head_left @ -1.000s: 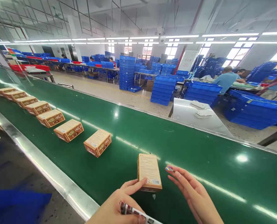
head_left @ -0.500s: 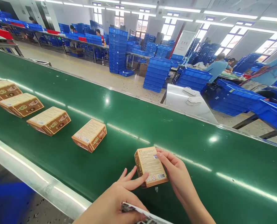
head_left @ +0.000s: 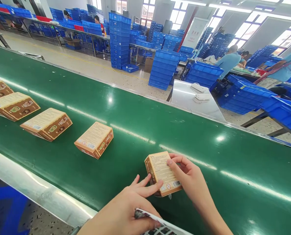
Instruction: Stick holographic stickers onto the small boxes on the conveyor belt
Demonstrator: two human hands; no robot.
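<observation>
A small brown and cream cardboard box (head_left: 163,169) lies on the green conveyor belt, its printed side with a barcode facing up. My right hand (head_left: 188,174) grips its right side, the thumb pressed on the top face and the fingers around the far edge. Between thumb and bent fingers, my left hand (head_left: 133,205) holds a white sheet with rows of dark squares (head_left: 161,228), cut off by the lower edge of the view. The outstretched fingers of that hand touch the box's near left corner.
Several similar boxes, among them a nearer box (head_left: 93,139), stand in a line to the left on the conveyor belt (head_left: 125,114). Beyond its far metal edge are a metal side table (head_left: 194,99), stacked blue crates (head_left: 163,70) and people seated at benches.
The view has tilted down slightly. Both hands and the box sit a little further right. A small shiny label, visible beside my right thumb before, is now covered by the thumb.
</observation>
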